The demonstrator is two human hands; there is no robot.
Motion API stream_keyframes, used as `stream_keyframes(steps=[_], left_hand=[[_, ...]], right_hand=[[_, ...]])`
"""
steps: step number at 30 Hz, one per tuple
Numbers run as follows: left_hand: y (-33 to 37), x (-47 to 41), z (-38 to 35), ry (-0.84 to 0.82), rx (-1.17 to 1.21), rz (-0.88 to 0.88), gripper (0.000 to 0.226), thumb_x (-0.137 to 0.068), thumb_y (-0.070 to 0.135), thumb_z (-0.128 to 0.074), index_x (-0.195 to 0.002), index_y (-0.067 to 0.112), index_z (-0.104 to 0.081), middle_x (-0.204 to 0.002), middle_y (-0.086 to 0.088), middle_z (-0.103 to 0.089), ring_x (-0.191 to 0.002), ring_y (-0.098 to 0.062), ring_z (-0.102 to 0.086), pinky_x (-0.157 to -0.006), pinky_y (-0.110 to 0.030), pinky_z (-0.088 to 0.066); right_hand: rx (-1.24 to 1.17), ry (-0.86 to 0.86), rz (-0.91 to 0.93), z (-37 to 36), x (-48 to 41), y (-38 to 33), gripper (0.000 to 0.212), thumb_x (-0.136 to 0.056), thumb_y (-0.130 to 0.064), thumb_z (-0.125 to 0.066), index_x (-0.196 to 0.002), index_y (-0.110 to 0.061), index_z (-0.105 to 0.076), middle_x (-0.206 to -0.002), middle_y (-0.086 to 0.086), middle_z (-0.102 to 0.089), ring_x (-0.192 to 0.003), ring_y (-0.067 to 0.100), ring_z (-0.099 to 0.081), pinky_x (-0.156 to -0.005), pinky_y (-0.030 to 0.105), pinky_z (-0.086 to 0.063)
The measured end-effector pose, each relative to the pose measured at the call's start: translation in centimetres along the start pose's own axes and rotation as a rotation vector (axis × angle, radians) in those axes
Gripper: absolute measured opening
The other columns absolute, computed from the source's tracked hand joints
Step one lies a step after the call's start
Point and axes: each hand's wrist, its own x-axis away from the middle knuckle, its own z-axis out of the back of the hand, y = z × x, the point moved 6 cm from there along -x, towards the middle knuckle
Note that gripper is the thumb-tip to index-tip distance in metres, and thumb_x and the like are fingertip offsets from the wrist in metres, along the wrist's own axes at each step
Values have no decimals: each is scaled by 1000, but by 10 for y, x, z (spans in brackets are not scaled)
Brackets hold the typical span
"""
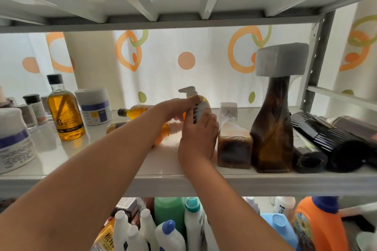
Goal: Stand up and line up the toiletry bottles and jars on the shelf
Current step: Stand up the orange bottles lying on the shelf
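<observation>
Both my hands hold an orange pump bottle point(202, 106) with a white pump head, upright at the middle of the white shelf point(183, 171). My left hand point(175, 108) grips its upper part from the left; my right hand point(199, 138) wraps its lower front. Two amber bottles lie on their sides behind my left arm, one point(136, 111) with a black cap, another point(116, 125) partly hidden. An amber shampoo bottle point(65, 112) stands at the left. A small brown bottle point(233, 140) and a tall brown bottle point(273, 120) with a grey block cap stand to the right.
White jars with blue bands stand at the left point(94, 106) and near left edge point(14, 140), with small dark-capped jars point(33, 108) behind. Black ribbed containers point(330, 140) lie at the right. The shelf post point(314, 61) rises right. Cleaning bottles point(169, 228) crowd the lower shelf.
</observation>
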Motion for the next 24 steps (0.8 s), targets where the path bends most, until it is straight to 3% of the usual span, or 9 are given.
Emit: stream_keyframes(steps=[3, 6, 8, 12, 14, 17, 19, 22, 24], left_hand=[[4, 8, -3, 60, 2, -40, 40, -92, 48, -41, -103, 12, -54, -105, -5, -56, -98, -21, -50, -81, -29, -39], [15, 15, -13, 133, -245, -37, 36, -89, 41, -41, -99, 10, -57, -97, -9, -60, -90, -25, -52, -78, -31, -38], [20, 20, -20, 127, -355, -43, 38, -93, 35, -34, -107, 8, -57, -109, -15, -60, -90, -27, -49, -78, -30, -36], [17, 39, -12, 221, -286, -17, 37, -99, 23, -34, -119, 0, -54, -121, -19, -57, -114, -35, -53, -90, -36, -42], [12, 42, -15, 226, -213, -62, 29, -98, 19, -33, -101, 6, -58, -108, -16, -60, -106, -33, -56, -91, -39, -42], [12, 54, -15, 270, -93, -148, 27, -92, 19, -39, -69, 14, -52, -82, -9, -59, -82, -22, -51, -77, -32, -39], [12, 59, -14, 310, -20, -175, 20, -91, 20, -40, -78, 18, -55, -84, -5, -57, -81, -18, -47, -73, -30, -39], [10, 77, -20, 288, 109, -160, 16, -93, 23, -42, -87, 20, -57, -82, 2, -55, -74, -13, -50, -65, -17, -38], [6, 86, -21, 306, 221, -135, 23, -98, 20, -40, -108, 12, -58, -98, 0, -60, -83, -11, -56, -71, -8, -41]], right_hand=[[44, -25, 39, 1, 5, -1, 53, -52, -10, -79, -104, -17, -70, -103, 19, -65, -89, 33, -63, -75, 39, -53], [74, -69, 81, 4, 11, -2, 52, -43, -23, -88, -91, -11, -73, -91, 15, -66, -81, 27, -62, -71, 34, -53], [110, -89, 78, 6, 14, 0, 56, -42, -28, -88, -92, -8, -73, -88, 13, -66, -80, 25, -60, -70, 32, -51], [162, -89, 106, 13, 21, -2, 52, -44, -32, -87, -90, -11, -74, -92, 10, -65, -83, 24, -57, -72, 31, -48], [177, -95, 131, 16, 25, -6, 49, -45, -35, -86, -88, -13, -75, -94, 9, -65, -87, 24, -57, -74, 30, -48], [168, -140, 158, 22, 31, -7, 48, -48, -38, -85, -89, -16, -75, -94, 6, -66, -87, 21, -59, -75, 29, -47], [171, -145, 179, 34, 34, -3, 50, -49, -37, -85, -92, -14, -74, -94, 9, -66, -88, 24, -59, -75, 31, -48], [112, -209, 287, 42, 39, 0, 51, -81, -32, -65, -124, -8, -55, -128, 18, -50, -118, 32, -43, -100, 38, -36], [65, -250, 311, 50, 44, 3, 50, -88, -29, -56, -132, -8, -47, -138, 18, -39, -126, 32, -33, -106, 39, -28]])
